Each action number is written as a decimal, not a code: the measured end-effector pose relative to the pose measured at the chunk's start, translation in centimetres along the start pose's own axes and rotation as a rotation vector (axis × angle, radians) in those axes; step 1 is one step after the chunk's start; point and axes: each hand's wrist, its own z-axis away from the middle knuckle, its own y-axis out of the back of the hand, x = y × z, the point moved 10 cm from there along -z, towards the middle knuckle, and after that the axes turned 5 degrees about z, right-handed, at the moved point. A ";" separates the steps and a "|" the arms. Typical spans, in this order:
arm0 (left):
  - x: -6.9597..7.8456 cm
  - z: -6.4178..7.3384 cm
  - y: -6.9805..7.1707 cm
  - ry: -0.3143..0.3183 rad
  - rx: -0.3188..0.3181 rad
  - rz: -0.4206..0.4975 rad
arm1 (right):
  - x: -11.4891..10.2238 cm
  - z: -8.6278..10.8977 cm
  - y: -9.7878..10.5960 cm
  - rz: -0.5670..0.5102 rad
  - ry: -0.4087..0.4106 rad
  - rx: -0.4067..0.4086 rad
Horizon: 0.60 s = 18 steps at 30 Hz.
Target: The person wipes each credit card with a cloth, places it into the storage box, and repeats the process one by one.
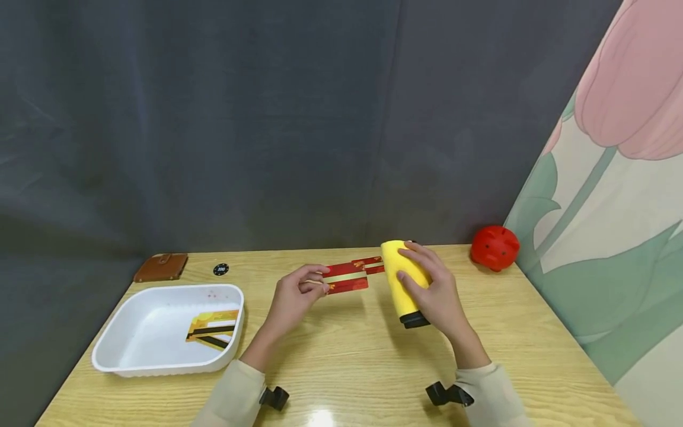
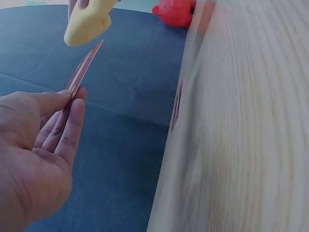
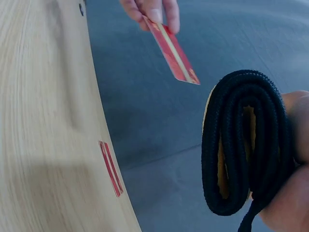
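Observation:
My left hand point(image 1: 294, 295) pinches a red card point(image 1: 347, 277) with a pale stripe between thumb and fingers, raised over the table. In the right wrist view that card point(image 3: 173, 52) tilts downward. My right hand point(image 1: 441, 295) grips a rolled yellow cloth point(image 1: 399, 274) with black edging, also off the table. Its black-edged end point(image 3: 227, 145) shows the coiled layers in the right wrist view. A second red card point(image 3: 111, 169) with a pale stripe lies flat near the table's back edge. From the head it appears partly behind the held card.
On the left stands a white plastic tray point(image 1: 149, 305) with yellow, black-striped cards point(image 1: 216, 326) inside. A brown wallet point(image 1: 162, 267) and a black chip point(image 1: 221, 269) lie behind it. A red piggy bank point(image 1: 495, 247) sits at the back right, by the dark curtain point(image 1: 320, 130).

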 end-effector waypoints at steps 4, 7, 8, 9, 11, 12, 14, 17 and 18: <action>0.4 0.0 -0.3 -0.013 -0.001 0.012 | -0.4 0.2 -0.7 -0.001 0.001 -0.017; 0.4 0.0 -0.4 -0.015 0.005 0.003 | -0.8 0.3 -1.1 -0.002 0.002 -0.033; 0.5 0.0 -0.4 -0.019 0.007 -0.001 | -0.9 0.3 -1.3 0.001 0.005 -0.038; 0.5 0.1 -0.4 -0.022 0.011 -0.004 | -1.0 0.3 -1.4 0.003 0.008 -0.042; 0.6 0.1 -0.4 -0.031 0.014 -0.004 | -1.2 0.4 -1.8 0.010 0.017 -0.051; 0.7 0.2 -0.5 -0.036 0.014 -0.003 | -1.4 0.5 -2.0 0.014 0.023 -0.056; 0.8 0.4 -0.6 -0.039 0.011 0.007 | -1.7 0.7 -2.5 0.016 0.036 -0.070; 1.1 0.6 -0.9 -0.039 0.014 0.019 | -2.3 0.9 -3.4 0.021 0.050 -0.099; 1.3 0.7 -1.0 -0.041 0.020 0.022 | -2.4 1.0 -3.7 0.025 0.052 -0.108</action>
